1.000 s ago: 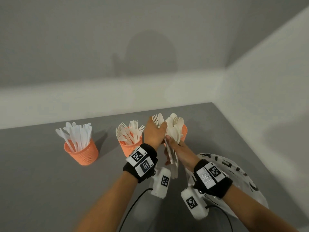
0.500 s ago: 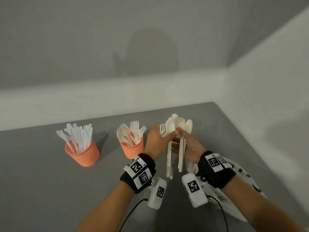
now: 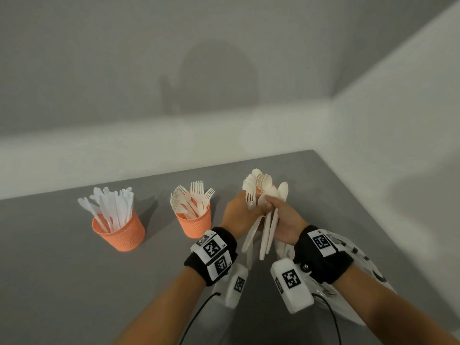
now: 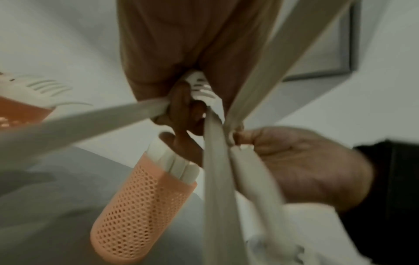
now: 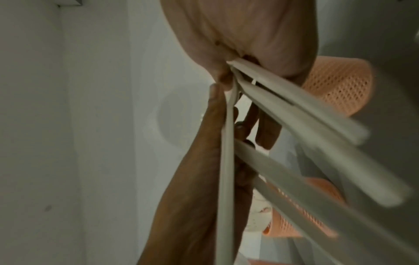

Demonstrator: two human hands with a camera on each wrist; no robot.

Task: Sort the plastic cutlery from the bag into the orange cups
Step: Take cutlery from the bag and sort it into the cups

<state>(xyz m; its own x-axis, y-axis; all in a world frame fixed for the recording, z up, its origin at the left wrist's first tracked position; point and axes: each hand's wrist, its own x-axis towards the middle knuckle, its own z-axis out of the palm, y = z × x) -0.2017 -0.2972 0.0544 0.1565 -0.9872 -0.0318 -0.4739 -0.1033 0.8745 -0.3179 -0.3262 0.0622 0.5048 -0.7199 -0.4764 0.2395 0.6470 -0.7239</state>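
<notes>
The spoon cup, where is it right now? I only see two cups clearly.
In the head view the spoon cup stands on the table's right side, right of the fork cup, mostly hidden behind the left hand and right hand.

Lighting: dim, soft, from behind; person's shadow on wall (image 3: pixel 219 78). Wrist views: blurred, strongly distorted.

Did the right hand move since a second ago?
Yes. The right hand, gripping white plastic spoons, has risen away from the white plastic bag toward the spoon-filled orange mesh cup.
</notes>
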